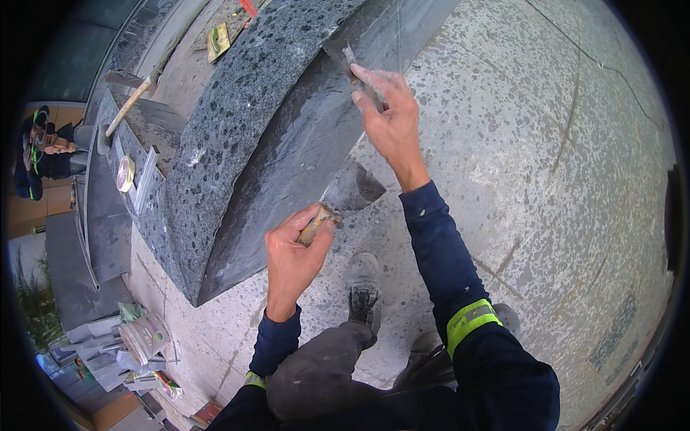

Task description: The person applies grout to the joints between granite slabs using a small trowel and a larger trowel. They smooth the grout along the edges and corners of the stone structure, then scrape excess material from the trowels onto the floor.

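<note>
My left hand (295, 251) is closed round the worn, yellowish handle of a trowel (357, 185), whose grey pointed blade reaches out to the right above the floor. Farther up, my right hand (392, 118) pinches a small flat-bladed tool (338, 56) against the side of a stone block. Its handle is mostly covered by my fingers, so I cannot tell its exact kind. The block has a speckled dark top (248, 93) and a smoother, smeared grey side face (280, 172), which slopes toward me.
A long-handled mallet (129, 108), a tape roll (126, 174) and a metal bar (147, 176) rest at the block's left. Beyond lies a yellow float (218, 43). A bucket (145, 339) stands among clutter at lower left. Another person (54, 147) is at far left. Spattered floor (532, 165) spreads right.
</note>
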A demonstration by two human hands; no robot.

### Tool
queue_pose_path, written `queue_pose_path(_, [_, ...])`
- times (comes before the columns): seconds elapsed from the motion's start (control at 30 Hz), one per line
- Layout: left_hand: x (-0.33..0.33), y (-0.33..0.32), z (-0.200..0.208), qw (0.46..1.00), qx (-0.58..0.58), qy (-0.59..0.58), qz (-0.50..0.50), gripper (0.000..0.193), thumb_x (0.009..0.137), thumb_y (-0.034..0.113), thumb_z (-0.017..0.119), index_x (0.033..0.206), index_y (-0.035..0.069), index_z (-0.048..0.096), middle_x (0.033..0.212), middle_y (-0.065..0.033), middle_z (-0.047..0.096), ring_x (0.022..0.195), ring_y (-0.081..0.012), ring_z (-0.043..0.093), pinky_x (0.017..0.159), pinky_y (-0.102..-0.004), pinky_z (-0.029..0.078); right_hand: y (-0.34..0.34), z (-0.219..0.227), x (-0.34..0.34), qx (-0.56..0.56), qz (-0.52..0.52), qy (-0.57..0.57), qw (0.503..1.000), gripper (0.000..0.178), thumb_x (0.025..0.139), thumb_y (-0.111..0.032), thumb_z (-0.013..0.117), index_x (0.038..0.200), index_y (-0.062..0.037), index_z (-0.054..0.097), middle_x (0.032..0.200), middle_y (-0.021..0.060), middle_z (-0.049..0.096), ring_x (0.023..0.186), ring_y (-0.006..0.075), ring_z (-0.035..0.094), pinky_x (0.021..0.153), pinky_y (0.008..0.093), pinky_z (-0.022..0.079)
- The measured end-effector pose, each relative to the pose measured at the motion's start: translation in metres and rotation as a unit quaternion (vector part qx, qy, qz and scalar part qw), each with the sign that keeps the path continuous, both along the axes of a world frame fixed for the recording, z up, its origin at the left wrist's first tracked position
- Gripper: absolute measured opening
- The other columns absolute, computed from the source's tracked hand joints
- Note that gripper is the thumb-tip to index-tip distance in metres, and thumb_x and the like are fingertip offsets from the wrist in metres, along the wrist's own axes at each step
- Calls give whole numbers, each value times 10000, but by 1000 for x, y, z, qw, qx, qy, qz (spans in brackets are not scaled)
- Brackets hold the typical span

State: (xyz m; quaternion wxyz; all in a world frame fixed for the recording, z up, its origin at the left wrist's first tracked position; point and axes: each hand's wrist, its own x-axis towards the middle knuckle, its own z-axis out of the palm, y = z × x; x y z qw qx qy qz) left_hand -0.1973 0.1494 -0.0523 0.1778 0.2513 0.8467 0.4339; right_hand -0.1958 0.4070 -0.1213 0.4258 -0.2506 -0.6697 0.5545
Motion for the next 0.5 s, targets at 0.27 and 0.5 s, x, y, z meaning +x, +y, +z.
queue_pose_path(0.27, [1,0,2,1000,15,6,-5,352,952,68,816,1261,-99,800,1091,-198,847,918,-169,786,823,-310,600,-7,-1,1,1,7,2,1000,487,985,-17,794,1442,-183,808,1320,82,706,1167,158,678,844,262,557])
queue_pose_path(0.5, [0,-3,6,1000,6,-15,3,344,951,58,814,1258,-98,802,1099,-192,849,929,-162,781,827,-307,600,-1,-11,11,24,30,56,998,448,977,-19,775,1400,-158,822,1340,103,730,1193,251,721,1008,343,565])
